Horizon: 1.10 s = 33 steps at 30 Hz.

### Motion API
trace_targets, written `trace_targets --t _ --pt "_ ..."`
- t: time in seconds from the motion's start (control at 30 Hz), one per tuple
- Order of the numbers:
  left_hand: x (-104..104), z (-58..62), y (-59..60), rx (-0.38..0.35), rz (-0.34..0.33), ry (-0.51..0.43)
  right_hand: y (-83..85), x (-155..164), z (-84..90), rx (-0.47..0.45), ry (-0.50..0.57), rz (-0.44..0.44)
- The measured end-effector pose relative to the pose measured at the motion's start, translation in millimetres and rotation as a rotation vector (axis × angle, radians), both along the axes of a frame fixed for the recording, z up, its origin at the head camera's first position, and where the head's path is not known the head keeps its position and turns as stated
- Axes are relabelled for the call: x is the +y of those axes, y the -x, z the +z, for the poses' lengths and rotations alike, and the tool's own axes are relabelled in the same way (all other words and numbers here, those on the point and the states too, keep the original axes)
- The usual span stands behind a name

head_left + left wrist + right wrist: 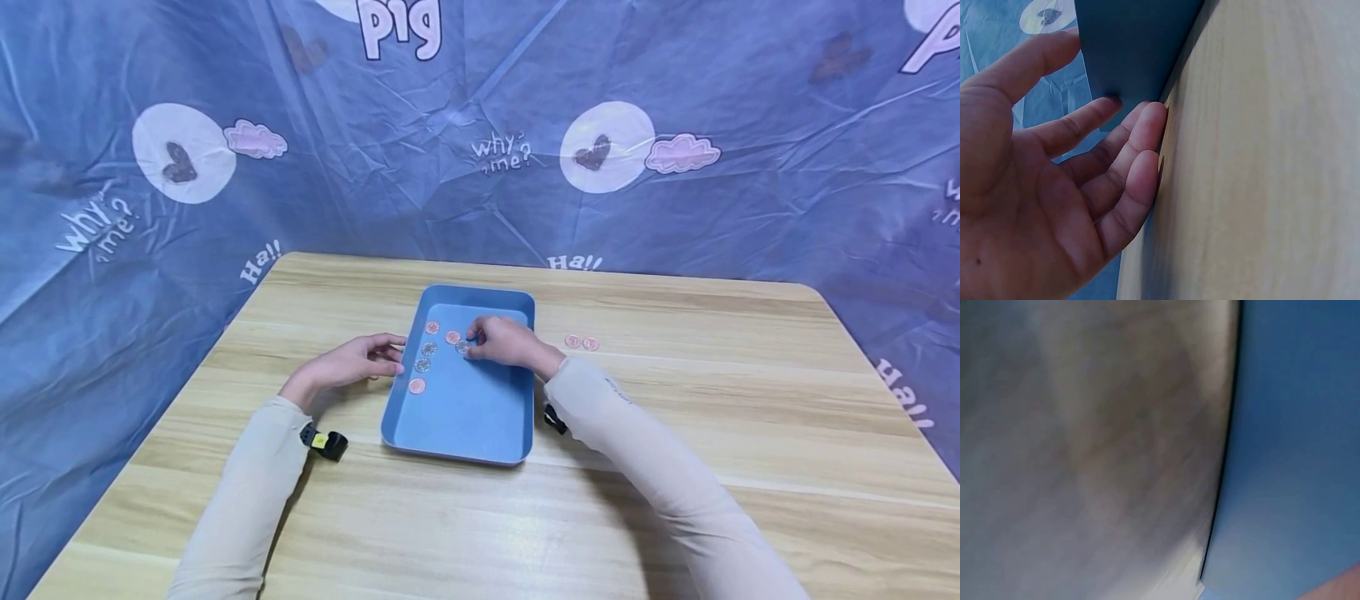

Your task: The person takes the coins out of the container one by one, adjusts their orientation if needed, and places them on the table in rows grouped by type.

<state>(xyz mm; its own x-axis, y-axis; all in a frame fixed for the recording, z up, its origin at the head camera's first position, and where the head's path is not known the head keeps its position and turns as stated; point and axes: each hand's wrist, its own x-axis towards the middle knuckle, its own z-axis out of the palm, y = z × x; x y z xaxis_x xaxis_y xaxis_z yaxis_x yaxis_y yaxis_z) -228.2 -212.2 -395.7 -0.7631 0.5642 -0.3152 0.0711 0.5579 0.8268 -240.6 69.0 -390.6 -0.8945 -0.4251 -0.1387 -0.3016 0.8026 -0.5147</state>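
A blue rectangular tray (pixel 457 457) holds several coins. Along its left side runs a column with a copper-coloured coin (pixel 432 327) at the far end, two silver coins, and another copper-coloured coin (pixel 417 386) nearest me. My right hand (pixel 504 342) reaches over the right rim and pinches a silver coin (pixel 462 347) between thumb and forefinger, close to a second copper-coloured coin (pixel 452 337). Loosely bent, the fingers of my left hand (pixel 360 360) rest at the tray's left wall; the left wrist view shows fingertips (pixel 1110 103) against it. The right wrist view misses the right fingers.
Two copper-coloured coins (pixel 591 343) lie side by side on the wooden table (pixel 675 400), to the right of the tray. Behind the table hangs a blue printed cloth (pixel 450 183). Black wrist straps (pixel 330 443) show at both sleeves.
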Motion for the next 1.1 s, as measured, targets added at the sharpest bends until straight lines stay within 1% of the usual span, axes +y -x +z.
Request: trace_targets --t 0.3,0.6,0.8,1.1 --pt "-1.1 -0.6 0.3 0.004 0.003 0.0 4.9 -6.1 -4.1 0.003 -0.025 -0.016" --pt "-0.8 -0.2 1.4 0.004 0.005 -0.001 4.9 -11.3 -2.4 0.023 -0.038 -0.006" --pt "0.2 1.0 1.0 0.011 -0.002 -0.003 4.9 -11.2 -2.9 0.001 -0.021 -0.014" --pt "0.0 1.3 -0.6 0.011 0.0 0.005 3.5 -9.2 -3.4 0.02 -0.053 0.021"
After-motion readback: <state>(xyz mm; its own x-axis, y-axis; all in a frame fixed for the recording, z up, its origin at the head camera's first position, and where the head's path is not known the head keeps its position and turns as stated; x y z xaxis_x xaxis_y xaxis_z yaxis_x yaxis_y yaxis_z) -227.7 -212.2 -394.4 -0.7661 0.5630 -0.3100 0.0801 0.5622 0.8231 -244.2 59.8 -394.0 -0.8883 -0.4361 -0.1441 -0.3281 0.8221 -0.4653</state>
